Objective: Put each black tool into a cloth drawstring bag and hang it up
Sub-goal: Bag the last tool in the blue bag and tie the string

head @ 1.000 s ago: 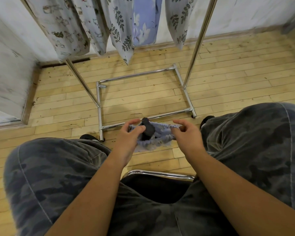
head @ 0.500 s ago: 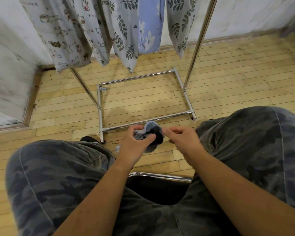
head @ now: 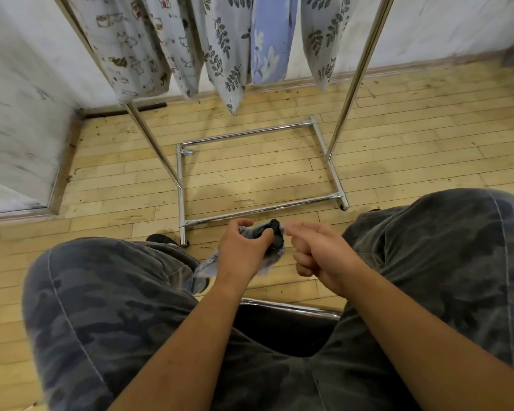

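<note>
Pale blue cloth of the bag (head: 209, 266) is bunched in the left grip (head: 244, 247), whose fingers and thumb are curled round its mouth, between the knees and above the floor (head: 398, 149). The black tool (head: 275, 231) is seen at that mouth, partly sunk in the cloth and partly showing at the top, close against the thumb. The right grip (head: 321, 256) is held just beside the bag with its fingers curled. Whether a cord is pinched there cannot be told, as that edge is blurred.

The step in hand is judged to be the closing of the bag over the tool: bagging is nearly done and hanging is not yet begun. For the next move the tool should be pushed fully under the hem and the cord drawn tight while the neck is held. The bag is then to be lifted to the rack (head: 359, 72), where other bags (head: 226, 54) are hung. Its top bar is out of view, so a free place there cannot be judged.
</note>
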`<action>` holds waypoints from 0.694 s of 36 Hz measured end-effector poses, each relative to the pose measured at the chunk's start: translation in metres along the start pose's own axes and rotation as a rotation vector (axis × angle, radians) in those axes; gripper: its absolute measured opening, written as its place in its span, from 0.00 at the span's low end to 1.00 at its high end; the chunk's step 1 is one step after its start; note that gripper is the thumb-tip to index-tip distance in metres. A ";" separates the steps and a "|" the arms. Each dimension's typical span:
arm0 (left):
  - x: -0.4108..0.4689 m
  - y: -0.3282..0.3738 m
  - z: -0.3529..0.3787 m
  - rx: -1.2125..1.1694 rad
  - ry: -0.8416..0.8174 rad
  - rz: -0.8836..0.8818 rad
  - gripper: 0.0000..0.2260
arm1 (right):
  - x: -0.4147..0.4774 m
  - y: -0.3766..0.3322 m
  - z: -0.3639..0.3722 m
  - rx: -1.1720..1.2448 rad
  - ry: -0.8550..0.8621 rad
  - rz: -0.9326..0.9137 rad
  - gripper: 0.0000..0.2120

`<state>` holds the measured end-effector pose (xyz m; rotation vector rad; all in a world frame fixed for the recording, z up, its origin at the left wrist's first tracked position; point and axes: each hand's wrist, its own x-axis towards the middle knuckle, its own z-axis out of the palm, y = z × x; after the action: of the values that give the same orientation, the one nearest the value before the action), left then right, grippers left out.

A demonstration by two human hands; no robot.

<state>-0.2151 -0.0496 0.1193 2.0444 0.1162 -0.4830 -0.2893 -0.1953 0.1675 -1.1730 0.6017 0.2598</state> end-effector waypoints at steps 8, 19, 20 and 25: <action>0.005 -0.009 -0.007 -0.183 -0.177 -0.097 0.17 | 0.004 0.007 -0.005 -0.182 -0.004 -0.096 0.13; -0.005 -0.006 0.001 -0.217 -0.431 -0.118 0.13 | 0.012 0.012 -0.014 -0.236 0.290 -0.023 0.29; -0.006 -0.005 0.001 -0.187 -0.427 -0.103 0.12 | 0.015 0.014 -0.015 -0.157 0.313 0.014 0.26; -0.004 -0.010 -0.001 -0.121 -0.396 -0.044 0.12 | 0.016 0.019 -0.016 0.008 0.322 0.122 0.12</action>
<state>-0.2212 -0.0429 0.1129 1.7950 -0.0474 -0.8763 -0.2905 -0.2049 0.1390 -1.1813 0.9572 0.1721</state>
